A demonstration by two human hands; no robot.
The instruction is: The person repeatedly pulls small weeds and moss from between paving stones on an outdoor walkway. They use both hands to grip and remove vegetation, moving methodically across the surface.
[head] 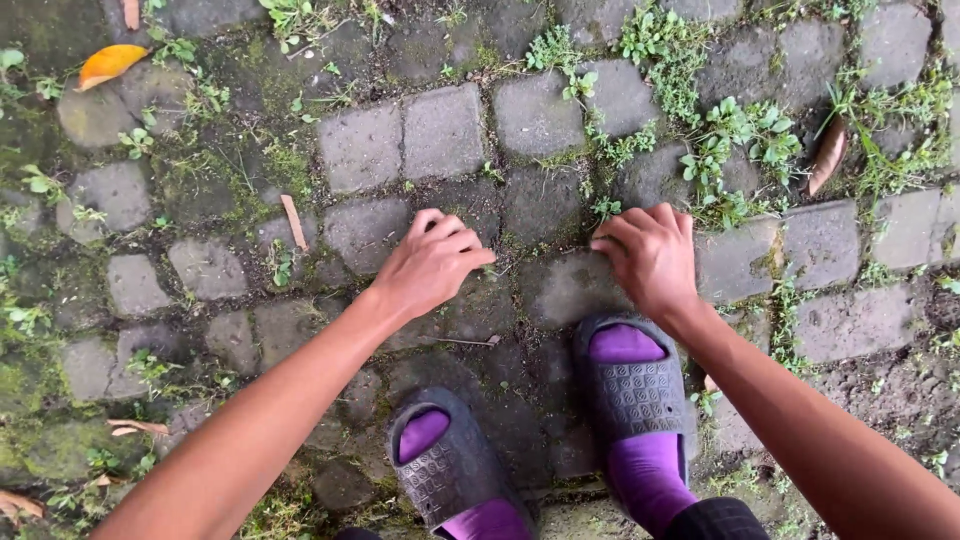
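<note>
head view, looking straight down. left hand (432, 262), just left of centre, fingers curled downward and knuckles up, fingertips at or just above the seam between grey paving stones (443, 130); whether anything is pinched in them cannot be told. right hand (650, 255), at 3 o'clock from the left hand and apart from it, likewise curled with fingertips drawn together at a joint where a small weed (605, 208) grows at 11 o'clock from the hand; a grip on anything cannot be confirmed. at 6 o'clock from the hands, two grey slide sandals over purple socks: right sandal (635, 385) directly below the right hand, left sandal (450, 468) lower, near the bottom edge. a thin twig (465, 342) lies between the left hand and the sandals. a denser patch of green weeds (735, 135) fills the joints at 1 o'clock from the right hand. an orange fallen leaf (108, 62) lies at 10 o'clock, near the top left corner; a brown leaf (828, 155) at 2 o'clock
</note>
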